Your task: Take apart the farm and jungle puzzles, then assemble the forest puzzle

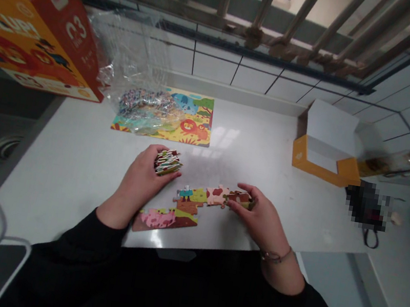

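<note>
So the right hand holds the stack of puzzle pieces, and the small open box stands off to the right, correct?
Not quite: the head view shows the stack of puzzle pieces in the left hand, not the right hand. The small open box is off to the right.

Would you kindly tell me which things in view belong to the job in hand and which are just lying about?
In hand:
- stack of puzzle pieces, in the left hand
- brown puzzle section, in the right hand
- pink pig section

Seemingly lying about:
- large orange box
- plastic bag
- small open box
- lion picture, possibly related
</note>
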